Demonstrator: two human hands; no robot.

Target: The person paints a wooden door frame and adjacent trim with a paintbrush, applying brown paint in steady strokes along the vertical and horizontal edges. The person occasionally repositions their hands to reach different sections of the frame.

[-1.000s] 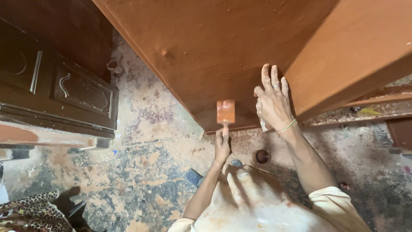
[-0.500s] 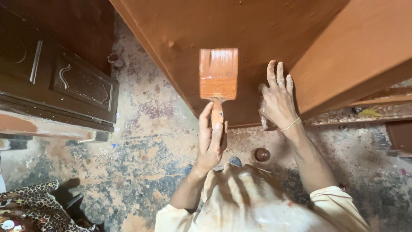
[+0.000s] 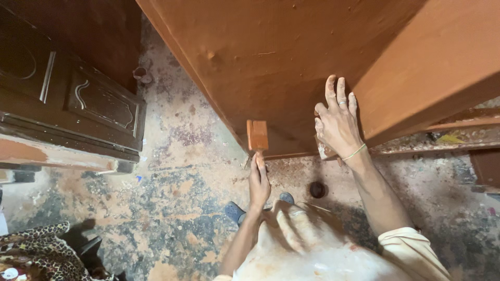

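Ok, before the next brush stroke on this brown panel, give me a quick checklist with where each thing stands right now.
1. Brush held firmly: ok. The left hand has its grip on the handle of the paintbrush.
2. Brush at the work: ok. Its head sits at the lower edge of the brown panel.
3. Panel steadied: ok. The right hand lies flat on it, fingers spread.
4. Paint on the bristles: cannot tell; the brush looks coated the panel's colour.
5. Footing: not ok. The floor below is blotchy and paint-stained.
6. Dark carved door on the left: ok, apart from the brush.
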